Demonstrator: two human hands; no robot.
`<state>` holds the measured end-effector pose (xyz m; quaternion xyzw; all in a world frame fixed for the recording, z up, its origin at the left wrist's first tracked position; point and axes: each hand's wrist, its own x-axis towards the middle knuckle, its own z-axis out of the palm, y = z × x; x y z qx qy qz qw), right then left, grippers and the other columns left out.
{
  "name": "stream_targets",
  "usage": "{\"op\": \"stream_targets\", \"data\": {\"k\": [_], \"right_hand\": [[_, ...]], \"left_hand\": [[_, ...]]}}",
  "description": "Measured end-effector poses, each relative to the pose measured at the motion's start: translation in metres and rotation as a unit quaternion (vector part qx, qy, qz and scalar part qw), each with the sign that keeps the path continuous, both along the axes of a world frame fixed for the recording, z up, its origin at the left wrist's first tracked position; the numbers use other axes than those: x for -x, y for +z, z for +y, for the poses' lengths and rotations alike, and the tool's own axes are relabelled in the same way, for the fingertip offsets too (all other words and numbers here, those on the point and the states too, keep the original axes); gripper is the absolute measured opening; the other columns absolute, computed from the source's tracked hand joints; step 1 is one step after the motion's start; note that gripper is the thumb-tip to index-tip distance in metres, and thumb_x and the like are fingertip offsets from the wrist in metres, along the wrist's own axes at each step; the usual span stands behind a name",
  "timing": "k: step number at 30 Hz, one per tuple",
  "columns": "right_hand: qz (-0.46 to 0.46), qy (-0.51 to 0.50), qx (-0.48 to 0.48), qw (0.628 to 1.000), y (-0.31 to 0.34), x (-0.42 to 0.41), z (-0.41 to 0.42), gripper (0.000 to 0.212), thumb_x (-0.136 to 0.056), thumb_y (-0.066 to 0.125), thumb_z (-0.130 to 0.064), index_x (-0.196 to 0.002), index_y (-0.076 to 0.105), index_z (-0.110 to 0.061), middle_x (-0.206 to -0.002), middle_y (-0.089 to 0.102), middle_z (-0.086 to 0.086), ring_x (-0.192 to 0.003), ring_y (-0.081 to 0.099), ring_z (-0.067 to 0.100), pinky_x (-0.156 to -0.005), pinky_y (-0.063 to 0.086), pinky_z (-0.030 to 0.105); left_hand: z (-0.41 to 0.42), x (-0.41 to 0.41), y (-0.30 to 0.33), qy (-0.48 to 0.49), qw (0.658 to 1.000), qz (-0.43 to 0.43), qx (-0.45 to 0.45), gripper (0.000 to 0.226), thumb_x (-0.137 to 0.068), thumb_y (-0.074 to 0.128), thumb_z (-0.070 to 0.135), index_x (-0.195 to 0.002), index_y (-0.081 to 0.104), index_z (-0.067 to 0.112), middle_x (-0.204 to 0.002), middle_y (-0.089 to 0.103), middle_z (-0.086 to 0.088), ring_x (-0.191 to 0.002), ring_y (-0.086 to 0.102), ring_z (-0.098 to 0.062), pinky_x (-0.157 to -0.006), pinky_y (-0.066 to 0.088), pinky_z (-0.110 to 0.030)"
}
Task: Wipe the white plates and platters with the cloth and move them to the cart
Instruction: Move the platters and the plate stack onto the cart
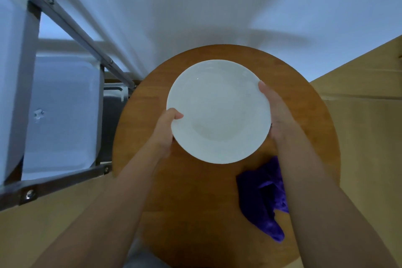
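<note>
A white wall (195, 2) fills the upper view ahead of you, with tan flooring (365, 137) to the right and lower left. On your left stands the cart (65, 19), a metal frame of grey bars holding pale translucent bins (63, 115). Directly below you is a round wooden table (195, 213), its left edge just beside the cart frame.

You hold one plate (218, 111) above the table's far half, face up and roughly level. The plate is round, plain white, with a broad flat rim and a shallow centre well; its surface shows no marks that can be made out.

Your left hand (166, 131) grasps the plate's lower left edge, thumb curled over the rim. Your right hand (276, 113) grasps the right edge, thumb lying along the rim and fingers under the plate, out of sight.

A purple cloth (261, 198) lies crumpled on the table's right side, partly hidden under your right forearm.
</note>
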<state>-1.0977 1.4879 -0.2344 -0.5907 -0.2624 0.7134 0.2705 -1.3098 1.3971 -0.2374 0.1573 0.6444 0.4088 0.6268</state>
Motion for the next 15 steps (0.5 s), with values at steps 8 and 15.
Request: {"op": "stream_targets", "data": {"k": [8,15], "right_hand": [[0.009,0.022,-0.001,1.0,0.021,0.014,-0.02,0.037,-0.09,0.048,-0.055,-0.092,0.075,-0.03,-0.102,0.072,0.003,-0.09,0.07,0.021,-0.063,0.056,0.033],[0.027,0.014,-0.047,0.998,0.086,0.041,-0.056,0.033,-0.091,0.052,-0.045,-0.085,0.077,-0.025,-0.094,0.074,0.003,-0.082,0.071,0.019,-0.057,0.055,0.031]], "left_hand": [[-0.029,0.01,0.011,0.021,1.0,0.009,-0.008,0.014,-0.073,0.045,0.025,-0.085,0.051,0.02,-0.093,0.058,-0.002,-0.084,0.055,-0.019,-0.062,0.042,-0.028],[-0.07,0.036,0.07,0.037,0.999,0.028,-0.023,0.024,-0.072,0.047,0.032,-0.093,0.049,0.021,-0.101,0.058,-0.006,-0.091,0.056,-0.021,-0.069,0.046,-0.029]]}}
